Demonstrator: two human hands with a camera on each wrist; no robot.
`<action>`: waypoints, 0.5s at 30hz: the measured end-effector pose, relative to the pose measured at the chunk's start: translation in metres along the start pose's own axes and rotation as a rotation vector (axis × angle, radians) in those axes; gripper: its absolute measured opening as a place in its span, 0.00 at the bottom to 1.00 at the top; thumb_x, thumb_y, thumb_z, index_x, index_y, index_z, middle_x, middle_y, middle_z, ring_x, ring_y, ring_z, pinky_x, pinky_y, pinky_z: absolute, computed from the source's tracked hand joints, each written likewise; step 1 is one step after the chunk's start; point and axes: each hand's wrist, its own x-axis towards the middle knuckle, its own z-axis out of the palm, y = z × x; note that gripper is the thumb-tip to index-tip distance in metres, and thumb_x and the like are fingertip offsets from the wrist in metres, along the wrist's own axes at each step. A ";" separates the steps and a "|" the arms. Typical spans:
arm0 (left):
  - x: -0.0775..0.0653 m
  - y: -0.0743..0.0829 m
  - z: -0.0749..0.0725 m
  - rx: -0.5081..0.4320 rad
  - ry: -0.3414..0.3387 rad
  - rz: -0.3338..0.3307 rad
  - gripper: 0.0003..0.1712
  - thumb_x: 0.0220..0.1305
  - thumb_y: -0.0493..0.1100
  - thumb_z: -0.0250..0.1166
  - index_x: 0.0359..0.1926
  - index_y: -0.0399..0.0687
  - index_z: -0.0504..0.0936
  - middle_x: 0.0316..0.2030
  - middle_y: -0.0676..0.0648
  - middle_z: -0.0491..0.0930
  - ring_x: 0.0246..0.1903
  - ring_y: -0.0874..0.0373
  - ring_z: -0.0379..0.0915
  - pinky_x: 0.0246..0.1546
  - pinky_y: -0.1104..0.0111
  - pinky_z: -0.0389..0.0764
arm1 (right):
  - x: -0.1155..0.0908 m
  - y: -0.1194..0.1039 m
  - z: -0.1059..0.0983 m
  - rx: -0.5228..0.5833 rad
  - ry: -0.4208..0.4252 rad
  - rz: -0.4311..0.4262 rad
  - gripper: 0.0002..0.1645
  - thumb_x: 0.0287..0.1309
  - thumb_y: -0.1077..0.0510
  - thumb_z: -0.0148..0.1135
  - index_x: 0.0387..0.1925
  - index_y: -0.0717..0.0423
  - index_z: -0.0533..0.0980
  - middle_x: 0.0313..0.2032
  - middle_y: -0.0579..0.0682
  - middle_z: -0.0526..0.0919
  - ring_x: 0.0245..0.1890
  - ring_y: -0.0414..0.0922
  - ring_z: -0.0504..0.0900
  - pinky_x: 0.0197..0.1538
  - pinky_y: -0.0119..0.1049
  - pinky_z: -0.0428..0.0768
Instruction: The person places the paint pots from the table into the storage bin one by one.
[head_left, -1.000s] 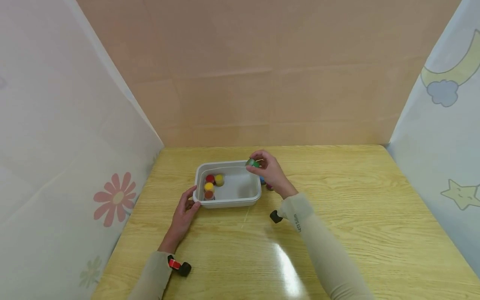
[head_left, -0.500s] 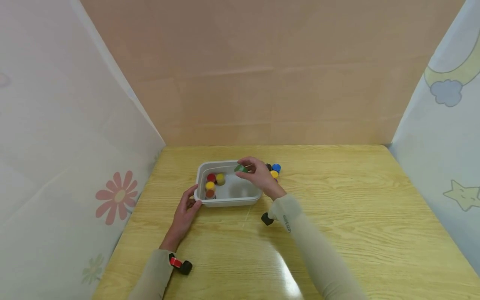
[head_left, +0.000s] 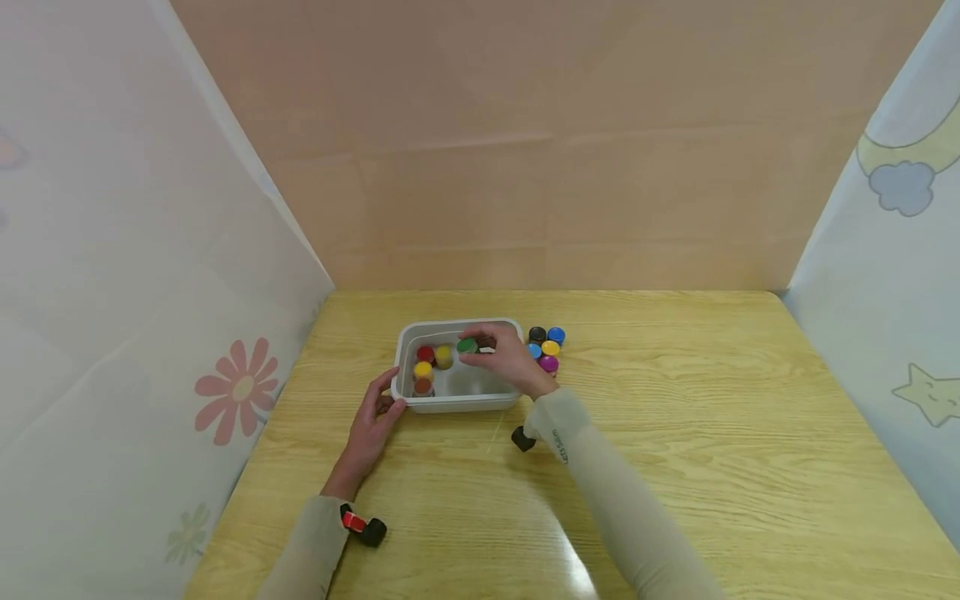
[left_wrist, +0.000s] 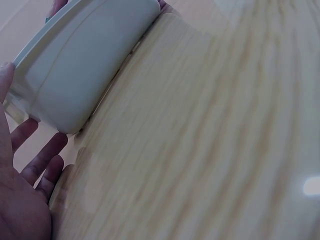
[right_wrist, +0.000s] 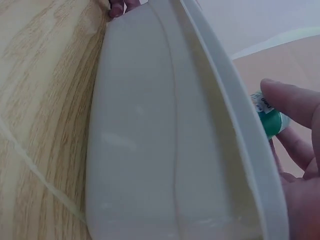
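Note:
In the head view a light grey plastic tub (head_left: 457, 406) stands on the table. My left hand (head_left: 367, 433) holds its near left corner, thumb at the front rim and fingers against the left end wall. Above the tub's inside, my right hand (head_left: 501, 360) pinches a small paint pot (head_left: 468, 346) with a green lid between thumb and fingers. A printed label and green paint show on this pot (right_wrist: 270, 120) in the right wrist view. Inside the tub at the left lie a red pot (head_left: 426, 355), two yellow-topped pots (head_left: 423, 371) and a brown pot (head_left: 423, 387).
Several more pots stand close together right of the tub: a black-lidded pot (head_left: 537, 335), a blue one (head_left: 556, 335), a light blue one, a yellow one (head_left: 551, 348) and a magenta one (head_left: 549, 364). Walls enclose the wooden table (head_left: 675, 417) at the back and both sides.
My right hand has moved left and slightly down with the green pot, from the tub's right rim to over its inside. The pots right of the tub have come into sight. My left hand stays at the corner.

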 end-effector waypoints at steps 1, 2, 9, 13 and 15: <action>0.000 0.000 0.000 0.001 0.001 -0.002 0.33 0.78 0.41 0.59 0.79 0.51 0.61 0.72 0.37 0.67 0.53 0.54 0.76 0.53 0.75 0.74 | 0.001 0.000 0.001 0.002 -0.003 -0.001 0.24 0.65 0.63 0.70 0.61 0.65 0.78 0.55 0.56 0.83 0.53 0.50 0.82 0.53 0.35 0.83; 0.000 0.000 0.000 0.002 0.001 -0.005 0.33 0.78 0.42 0.59 0.79 0.51 0.61 0.72 0.37 0.67 0.53 0.54 0.76 0.53 0.75 0.74 | 0.002 0.001 0.002 0.003 -0.007 0.003 0.24 0.65 0.63 0.70 0.61 0.65 0.78 0.55 0.56 0.83 0.53 0.50 0.82 0.53 0.36 0.83; -0.001 0.002 0.001 0.008 0.000 -0.028 0.33 0.78 0.42 0.59 0.79 0.52 0.61 0.73 0.38 0.66 0.54 0.53 0.76 0.53 0.75 0.73 | 0.007 0.005 0.012 -0.015 -0.019 0.059 0.25 0.62 0.62 0.73 0.60 0.62 0.79 0.54 0.55 0.85 0.56 0.51 0.83 0.56 0.39 0.82; -0.001 0.002 0.001 0.008 0.003 -0.039 0.33 0.79 0.43 0.59 0.79 0.54 0.61 0.73 0.39 0.66 0.54 0.52 0.75 0.54 0.75 0.73 | 0.009 0.004 0.015 -0.055 -0.022 0.068 0.26 0.61 0.61 0.74 0.60 0.62 0.80 0.52 0.54 0.85 0.55 0.52 0.83 0.54 0.40 0.82; -0.001 0.002 0.001 0.006 0.003 -0.040 0.33 0.79 0.43 0.59 0.79 0.53 0.61 0.73 0.39 0.66 0.54 0.53 0.75 0.53 0.75 0.73 | 0.010 0.003 0.017 -0.091 -0.020 0.065 0.25 0.60 0.60 0.75 0.58 0.60 0.81 0.52 0.54 0.85 0.53 0.52 0.82 0.52 0.39 0.82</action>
